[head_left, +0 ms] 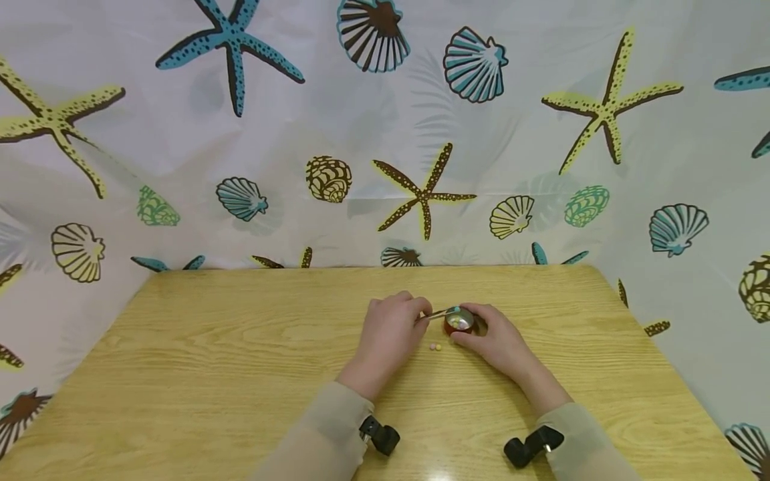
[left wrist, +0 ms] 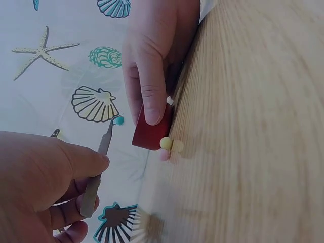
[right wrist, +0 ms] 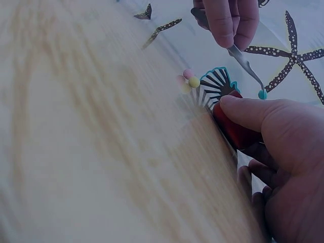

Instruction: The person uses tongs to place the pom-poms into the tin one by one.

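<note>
Between thumb and fingers, my left hand (head_left: 394, 334) holds a pair of metal tweezers (left wrist: 97, 177). Their bent tips pinch a small teal bead (left wrist: 119, 120), which in the head view overlaps the far rim of a small red cup (head_left: 459, 322). My right hand (head_left: 496, 337) grips this cup from the right side, thumb along its near wall. Several pale beads lie inside the cup's shiny metal interior. On the table just in front of the cup sit a yellow bead (left wrist: 166, 143) and a pink bead (right wrist: 188, 74), side by side.
The light wooden table (head_left: 240, 347) reaches back to a white cloth (head_left: 271, 133) printed with starfish and shells, which also hangs along both sides. Each wrist carries a black camera (head_left: 380, 435) on the sleeve.
</note>
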{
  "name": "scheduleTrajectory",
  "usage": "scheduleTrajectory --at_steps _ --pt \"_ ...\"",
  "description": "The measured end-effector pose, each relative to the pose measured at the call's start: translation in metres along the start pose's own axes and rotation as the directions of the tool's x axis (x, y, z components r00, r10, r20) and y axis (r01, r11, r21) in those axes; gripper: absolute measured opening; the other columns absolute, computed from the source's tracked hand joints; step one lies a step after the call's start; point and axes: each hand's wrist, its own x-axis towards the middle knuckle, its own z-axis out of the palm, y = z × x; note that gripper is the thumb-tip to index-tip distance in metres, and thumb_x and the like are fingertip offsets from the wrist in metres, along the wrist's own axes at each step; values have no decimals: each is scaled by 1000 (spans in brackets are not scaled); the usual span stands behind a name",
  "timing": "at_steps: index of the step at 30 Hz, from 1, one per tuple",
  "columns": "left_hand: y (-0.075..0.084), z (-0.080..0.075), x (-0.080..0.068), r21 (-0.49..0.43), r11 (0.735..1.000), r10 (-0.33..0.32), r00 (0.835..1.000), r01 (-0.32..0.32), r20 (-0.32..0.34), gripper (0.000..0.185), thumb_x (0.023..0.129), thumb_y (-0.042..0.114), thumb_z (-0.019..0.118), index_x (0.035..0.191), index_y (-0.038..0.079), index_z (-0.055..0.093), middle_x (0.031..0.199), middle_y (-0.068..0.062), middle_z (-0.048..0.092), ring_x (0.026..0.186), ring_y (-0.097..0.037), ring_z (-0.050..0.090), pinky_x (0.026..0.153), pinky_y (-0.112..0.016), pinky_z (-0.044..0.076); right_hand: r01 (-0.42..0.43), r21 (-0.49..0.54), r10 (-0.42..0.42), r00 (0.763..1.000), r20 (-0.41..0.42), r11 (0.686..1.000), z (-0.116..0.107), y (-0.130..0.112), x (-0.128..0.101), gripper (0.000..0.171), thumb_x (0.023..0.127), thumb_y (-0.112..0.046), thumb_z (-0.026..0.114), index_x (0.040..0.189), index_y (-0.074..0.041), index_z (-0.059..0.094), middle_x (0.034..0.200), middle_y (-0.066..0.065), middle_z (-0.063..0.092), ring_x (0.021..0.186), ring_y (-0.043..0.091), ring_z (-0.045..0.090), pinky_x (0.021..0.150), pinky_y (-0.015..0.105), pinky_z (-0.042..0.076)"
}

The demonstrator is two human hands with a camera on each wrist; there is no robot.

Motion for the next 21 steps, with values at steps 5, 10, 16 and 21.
scheduleTrajectory --at_steps 5,10,16,21 --pt "2 2 0 20 1000 -2 1000 2 13 9 102 22 85 110 22 84 97 3 74 88 -19 72 88 -51 55 -2 6 2 1000 -4 1000 -1 -2 -1 61 103 -32 83 155 -8 61 153 18 61 146 40 53 123 62 36" --pt "2 3 0 29 1000 -10 1000 10 17 9 102 24 84 111 22 84 97 3 74 88 -19 72 88 -50 55 -7 5 7 1000 -4 1000 0 -1 -1 61 103 -31 83 155 -8 61 153 17 61 146 40 53 123 62 36" --pt "-2 0 -2 40 999 -12 1000 11 17 9 103 24 83 112 23 84 97 3 74 88 -18 71 89 -50 54 -6 0 6 1000 0 1000 1 -1 -1 62 103 -31 83 156 -8 60 152 18 61 145 40 54 123 62 37" --pt "-7 -9 -8 52 999 -13 1000 12 18 7 103 23 84 110 23 84 94 4 73 87 -19 71 89 -51 54 8 -7 -8 1000 0 1000 0 -2 0 65 102 -32 84 157 -6 59 149 18 62 144 40 55 122 61 38"
